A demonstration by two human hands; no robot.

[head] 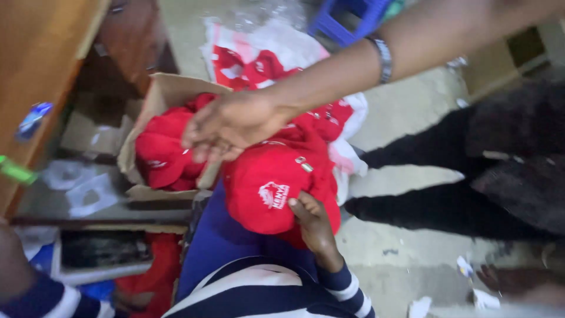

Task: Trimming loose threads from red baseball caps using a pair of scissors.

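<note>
I see my right hand (315,224) in the lower middle of the frame, rising out of a navy and white striped cuff. It is closed around the red cap (273,188), with the thumb on the crown next to a white emblem and the other fingers hidden under the cloth. The cap sits at the centre of the frame, just right of the cardboard box (168,88).

My left sleeve (41,300) shows in the lower left corner. The left hand (10,259) above it is a dark blur cut off by the frame edge, so I cannot tell whether it is wide, narrow or holding anything.

A co-worker's hand (235,123) reaches in from the upper right, with a bracelet (384,59) on the wrist. Its fingers are spread flat and loose, low over the more red caps (162,153) heaped in the box and close above the cap I hold.

A white and red pile of cloth (265,53) lies beyond the box, near the top of the frame. A wooden cabinet (35,59) fills the upper left. Black trouser legs (441,176) cross the concrete floor on the right.
</note>
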